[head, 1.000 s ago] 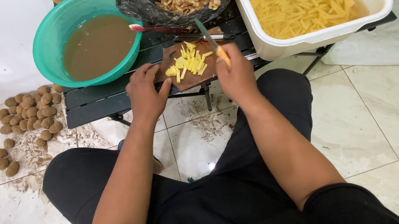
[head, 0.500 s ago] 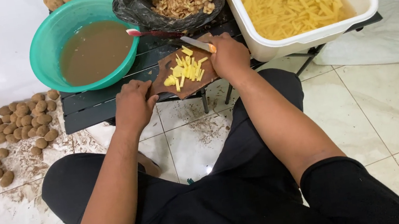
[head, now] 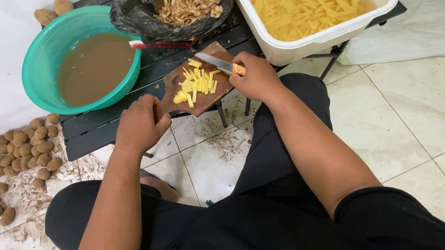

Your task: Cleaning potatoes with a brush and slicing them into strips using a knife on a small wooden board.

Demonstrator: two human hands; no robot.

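At table edge (head: 101, 138), overhanging cutting board (head: 184, 104).

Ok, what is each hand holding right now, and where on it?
The right hand grips a knife by its orange handle. The left hand holds the cutting board by its near-left edge.

A crumpled black plastic bag (head: 130, 12) of peelings sits between basin and tub.

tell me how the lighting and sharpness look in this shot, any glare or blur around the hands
Head view: soft, even indoor light with faint shadows. The floor tiles show a mild sheen, brightest between the legs, but nothing blown out. The right hand holding the knife and the left hand gripping the cutting board look fairly sharp, with little motion blur. The white tub leans outward, wide-angle distortion.
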